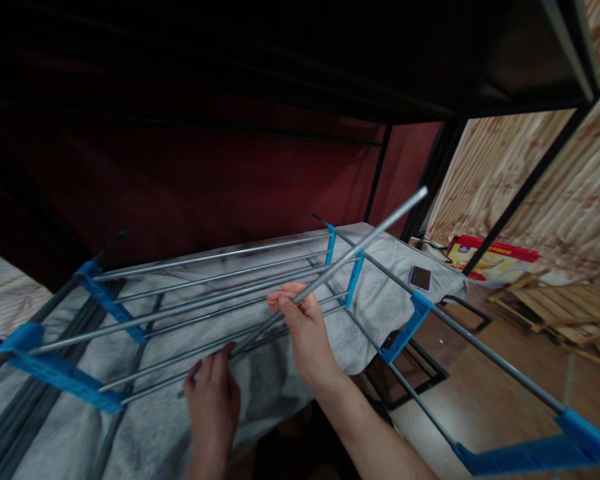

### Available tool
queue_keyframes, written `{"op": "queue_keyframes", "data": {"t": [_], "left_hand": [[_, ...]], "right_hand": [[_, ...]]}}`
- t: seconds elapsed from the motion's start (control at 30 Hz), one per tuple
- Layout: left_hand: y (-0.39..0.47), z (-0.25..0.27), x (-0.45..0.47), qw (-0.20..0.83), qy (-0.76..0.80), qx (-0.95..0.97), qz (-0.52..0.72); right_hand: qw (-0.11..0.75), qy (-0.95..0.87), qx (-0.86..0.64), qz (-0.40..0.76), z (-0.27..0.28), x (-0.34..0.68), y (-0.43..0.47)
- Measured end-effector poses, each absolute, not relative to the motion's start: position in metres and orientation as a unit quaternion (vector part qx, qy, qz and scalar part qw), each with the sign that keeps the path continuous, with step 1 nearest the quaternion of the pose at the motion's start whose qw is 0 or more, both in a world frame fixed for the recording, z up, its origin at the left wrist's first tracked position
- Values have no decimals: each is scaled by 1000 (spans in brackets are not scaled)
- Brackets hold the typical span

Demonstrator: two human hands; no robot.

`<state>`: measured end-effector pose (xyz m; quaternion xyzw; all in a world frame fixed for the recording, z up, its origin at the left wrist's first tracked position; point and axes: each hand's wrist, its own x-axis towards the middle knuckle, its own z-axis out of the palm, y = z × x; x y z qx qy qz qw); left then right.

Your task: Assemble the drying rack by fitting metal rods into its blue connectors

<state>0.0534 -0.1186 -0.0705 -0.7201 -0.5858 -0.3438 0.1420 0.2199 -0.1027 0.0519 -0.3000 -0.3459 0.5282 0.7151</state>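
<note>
A loose grey metal tube (380, 227) slants across the view, its far end raised to the upper right. My right hand (307, 330) pinches it near the middle between thumb and fingers. Lower on the same tube, my left hand (213, 393) curls its fingers around it; its grip is partly hidden. Beneath both hands lies a partly assembled rack of long metal rods (220, 253), joined by blue plastic brackets. One bracket (63, 370) is at the near left, another (353, 280) beyond my right hand, and a third (410, 327) farther right.
The rack rests on a grey cloth (385, 257), with spare dark tubes (35, 393) at the left. A phone (420, 278) lies at the right. Black bed-frame posts (380, 173) and a dark overhead panel (280, 60) enclose the space. A red box (495, 257) and wooden slats (565, 303) are on the floor.
</note>
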Motion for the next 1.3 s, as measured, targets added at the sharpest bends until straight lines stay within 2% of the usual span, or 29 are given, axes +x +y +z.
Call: {"op": "queue_keyframes", "data": {"t": [0.13,0.33,0.53,0.67,0.8,0.97,1.13,1.3], "left_hand": [[-121,-61,13,205,-673,-641,-308],[-122,-62,-1,203,-667,-655,-291],[-114,-67,-2,185,-669,-696,-186],[-109,-73,-15,157,-693,-693,-123],[-101,-81,-23,110,-692,-705,-109],[-88,-92,-16,19,-671,-725,-156],[-82,-93,-3,-125,-639,-727,-219],[-83,-86,-2,-160,-600,-742,-254]], "right_hand": [[659,-277,-304,630,22,221,-98],[577,-173,-323,730,-39,229,-72],[572,-123,-338,737,-66,239,-53],[618,-114,-347,696,-65,255,-46],[666,-124,-361,641,-63,277,-43],[700,-142,-383,585,-63,289,-45],[690,-145,-405,582,-70,291,-48],[684,-100,-416,591,-77,309,-48]]}}
